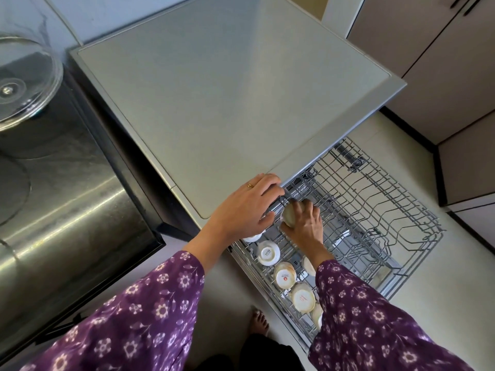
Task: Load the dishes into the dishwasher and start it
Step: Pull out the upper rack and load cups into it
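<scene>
The dishwasher's grey wire rack (pixel 380 210) is pulled out below the appliance's flat grey top (pixel 227 108). Several upturned white and cream cups stand along the rack's near-left side, among them a white cup (pixel 267 253) and a cream cup (pixel 284 275). My right hand (pixel 305 223) grips a cream cup (pixel 289 216) and holds it over the rack's back-left corner. My left hand (pixel 249 207) reaches over the rack's left edge; its fingertips touch the wires beside that cup, and it partly hides another white cup (pixel 252 238).
A steel surface (pixel 61 210) with a clear glass lid (pixel 24 81) lies to the left. Brown cabinets (pixel 439 62) stand at the right. The rack's right half holds only tines. My bare foot (pixel 259 321) stands on the pale floor below the rack.
</scene>
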Demonstrator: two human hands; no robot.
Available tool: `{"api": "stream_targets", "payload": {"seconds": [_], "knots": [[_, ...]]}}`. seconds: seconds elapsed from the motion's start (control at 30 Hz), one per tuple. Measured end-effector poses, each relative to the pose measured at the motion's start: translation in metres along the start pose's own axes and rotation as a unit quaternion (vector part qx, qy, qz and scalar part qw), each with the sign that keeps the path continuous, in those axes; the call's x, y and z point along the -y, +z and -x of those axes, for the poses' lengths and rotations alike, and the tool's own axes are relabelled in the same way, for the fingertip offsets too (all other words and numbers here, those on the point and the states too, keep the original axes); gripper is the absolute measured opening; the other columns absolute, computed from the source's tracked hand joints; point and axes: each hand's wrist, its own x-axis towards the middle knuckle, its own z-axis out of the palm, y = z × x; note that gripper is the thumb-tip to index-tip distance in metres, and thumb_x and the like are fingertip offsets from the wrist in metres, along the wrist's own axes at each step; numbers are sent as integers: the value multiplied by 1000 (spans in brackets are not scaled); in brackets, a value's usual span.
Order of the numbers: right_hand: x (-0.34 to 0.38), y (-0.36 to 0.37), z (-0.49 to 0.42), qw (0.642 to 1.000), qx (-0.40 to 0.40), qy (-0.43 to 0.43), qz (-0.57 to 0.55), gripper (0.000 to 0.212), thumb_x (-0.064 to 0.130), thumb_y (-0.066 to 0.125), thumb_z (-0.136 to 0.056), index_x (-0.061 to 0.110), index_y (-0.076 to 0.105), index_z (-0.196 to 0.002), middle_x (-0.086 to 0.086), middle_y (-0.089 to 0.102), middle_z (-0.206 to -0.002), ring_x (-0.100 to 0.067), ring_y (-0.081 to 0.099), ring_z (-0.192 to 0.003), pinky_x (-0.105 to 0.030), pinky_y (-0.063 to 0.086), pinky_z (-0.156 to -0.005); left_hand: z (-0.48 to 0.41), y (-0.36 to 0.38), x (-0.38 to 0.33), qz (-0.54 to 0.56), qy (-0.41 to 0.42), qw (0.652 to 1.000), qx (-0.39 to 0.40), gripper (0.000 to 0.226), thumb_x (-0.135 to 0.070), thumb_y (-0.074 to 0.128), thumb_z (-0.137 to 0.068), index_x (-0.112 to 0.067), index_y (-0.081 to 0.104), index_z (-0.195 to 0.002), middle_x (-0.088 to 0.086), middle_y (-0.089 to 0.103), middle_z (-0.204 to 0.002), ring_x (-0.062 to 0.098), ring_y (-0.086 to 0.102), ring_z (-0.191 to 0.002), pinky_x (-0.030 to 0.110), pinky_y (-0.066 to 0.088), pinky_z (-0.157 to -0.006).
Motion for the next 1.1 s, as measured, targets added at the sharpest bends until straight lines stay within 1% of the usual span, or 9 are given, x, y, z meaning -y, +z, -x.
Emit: {"api": "stream_targets", "payload": {"seconds": [0.13,0.37,0.47,0.57,0.67,0.8,0.87,0.97,1.1], "knots": [[-2,7,1,998,56,-14,35,84,50,68,-77,30,23,-145,-13,30,-136,-31,36,-120,-44,43,-100,0,-1,0,4,0,1000,0,37,-16,60,-79,-10,58,-116,7,50,-123,22,46,-119,22,32,-96],[1,8,0,998,52,-23,34,81,46,72,-73,30,31,-141,-14,35,-133,-33,40,-117,-46,46,-95,0,0,2,6,-2,1000,0,36,-17,60,-80,-10,58,-116,6,50,-124,21,45,-120,22,32,-97],[1,6,2,999,34,-16,19,81,47,73,-71,28,34,-139,-14,38,-130,-34,42,-113,-48,49,-90,-1,1,1,7,-3,1000,3,36,-17,59,-80,-11,57,-116,5,49,-124,21,45,-120,24,34,-97],[3,4,4,1000,10,-26,6,84,49,76,-67,29,29,-133,-15,41,-125,-35,44,-108,-48,53,-81,-1,1,2,12,-4,1000,7,37,-19,59,-80,-11,57,-117,6,48,-125,22,45,-120,27,35,-100],[5,2,3,999,3,-39,3,86,51,77,-64,28,26,-130,-17,43,-123,-35,46,-106,-49,54,-77,-1,1,2,17,-6,1000,10,39,-20,59,-80,-11,56,-118,5,48,-125,22,45,-121,29,38,-101],[9,1,3,999,-23,-35,-4,89,55,78,-60,25,30,-129,-18,48,-116,-36,49,-100,-46,56,-68,-1,0,1,18,-5,1000,6,38,-20,58,-80,-11,57,-117,6,49,-125,23,45,-121,27,34,-102],[11,2,6,999,-12,-36,0,88,56,77,-61,25,30,-129,-18,48,-116,-36,48,-101,-46,56,-67,-1,-1,1,18,-6,1000,3,38,-20,59,-80,-10,57,-117,6,49,-124,22,45,-121,25,32,-101],[12,5,8,999,13,-30,19,86,57,72,-65,24,33,-134,-17,44,-121,-37,45,-108,-47,56,-70,0,-1,1,15,-8,1000,6,38,-20,60,-80,-10,57,-117,6,49,-124,22,45,-121,23,31,-100],[19,7,5,996,88,-18,28,80,54,66,-75,27,28,-140,-14,30,-135,-35,33,-124,-46,52,-87,0,0,1,11,-9,1000,11,38,-22,59,-81,-11,56,-118,5,48,-126,21,44,-122,24,32,-101]]}}
